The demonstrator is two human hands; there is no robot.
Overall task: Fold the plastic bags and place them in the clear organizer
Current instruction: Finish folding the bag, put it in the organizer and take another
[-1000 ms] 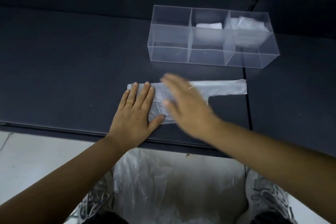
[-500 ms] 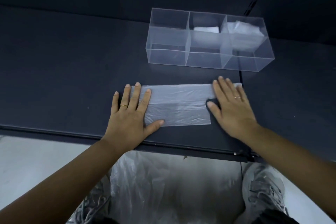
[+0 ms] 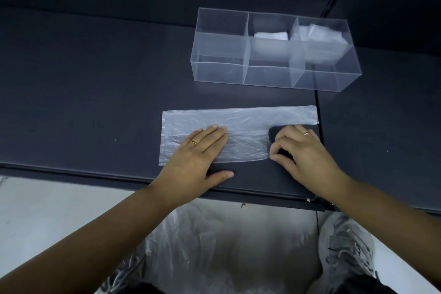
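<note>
On the table, near its front edge, plastic bag lies flat. Left hand, fingers straight, presses it down as anchor. Right hand curls, pinching bag's right edge, likely to fold leftward. Clear organizer stands behind.

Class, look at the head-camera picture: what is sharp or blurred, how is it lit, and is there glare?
Head view: the left hand, right hand and plastic bag are sharp, without motion smear. Head view: light is dim and even. Head view: the clear organizer carries a soft sheen, no hard glare; the loose plastic below the table looks hazier.
</note>
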